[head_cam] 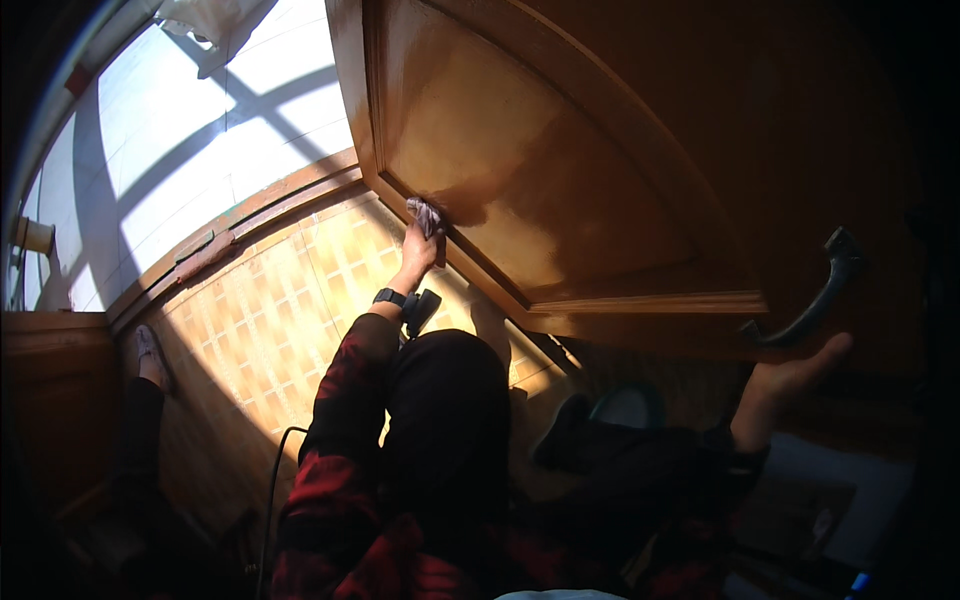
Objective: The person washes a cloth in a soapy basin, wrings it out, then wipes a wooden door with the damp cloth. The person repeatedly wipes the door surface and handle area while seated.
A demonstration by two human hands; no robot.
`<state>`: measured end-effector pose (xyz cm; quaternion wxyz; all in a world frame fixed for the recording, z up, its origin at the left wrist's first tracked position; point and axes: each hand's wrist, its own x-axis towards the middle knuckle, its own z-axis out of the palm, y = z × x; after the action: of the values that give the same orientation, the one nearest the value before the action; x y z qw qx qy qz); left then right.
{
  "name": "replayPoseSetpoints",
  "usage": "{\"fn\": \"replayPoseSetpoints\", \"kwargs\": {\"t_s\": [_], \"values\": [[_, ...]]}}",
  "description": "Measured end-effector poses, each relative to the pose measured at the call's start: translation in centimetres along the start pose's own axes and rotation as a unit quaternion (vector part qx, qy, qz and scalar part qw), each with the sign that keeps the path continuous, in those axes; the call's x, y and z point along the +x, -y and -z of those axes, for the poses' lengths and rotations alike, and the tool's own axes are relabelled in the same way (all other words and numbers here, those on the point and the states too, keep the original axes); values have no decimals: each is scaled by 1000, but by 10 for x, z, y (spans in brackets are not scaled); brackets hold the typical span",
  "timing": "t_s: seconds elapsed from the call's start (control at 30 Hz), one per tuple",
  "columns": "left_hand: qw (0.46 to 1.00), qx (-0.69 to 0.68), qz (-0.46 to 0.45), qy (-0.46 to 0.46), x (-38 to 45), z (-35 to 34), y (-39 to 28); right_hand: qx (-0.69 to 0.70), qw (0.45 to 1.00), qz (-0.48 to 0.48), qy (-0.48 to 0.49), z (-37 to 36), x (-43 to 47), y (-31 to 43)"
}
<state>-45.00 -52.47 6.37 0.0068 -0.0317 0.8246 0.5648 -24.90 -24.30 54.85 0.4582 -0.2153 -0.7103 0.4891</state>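
A brown wooden door (480,150) with a raised panel stands ajar before me. My left hand (422,251) grips a crumpled, greyish-pink cloth (425,215), which touches the lower frame of the door beside the panel. A dark device is strapped to my left wrist. On the right, my right hand (799,367) rests against the door's edge, close below a dark, curved door handle (810,300). Its fingers look extended and nothing shows in them. Deep shadow hides part of that hand.
A worn wooden threshold (232,225) borders the tiled floor (262,307). Beyond it lies sunlit pale paving (172,150). At the left is another person's foot (152,360). A round basin or bucket (626,407) stands in shadow near my leg. A dark cable (274,480) runs beside me.
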Motion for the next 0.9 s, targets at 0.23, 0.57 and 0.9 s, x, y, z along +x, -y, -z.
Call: {"fn": "replayPoseSetpoints", "kwargs": {"t_s": [0.23,0.57,0.9], "values": [[874,-75,7,480,-64,34,-75,-21,1000,13,-7,-11,-4,7],[930,-353,87,-52,48,70,47,-33,997,62,-25,6,11,-9],[725,-483,385,304,-90,-48,-13,-104,991,68,-50,9,11,-12]]}}
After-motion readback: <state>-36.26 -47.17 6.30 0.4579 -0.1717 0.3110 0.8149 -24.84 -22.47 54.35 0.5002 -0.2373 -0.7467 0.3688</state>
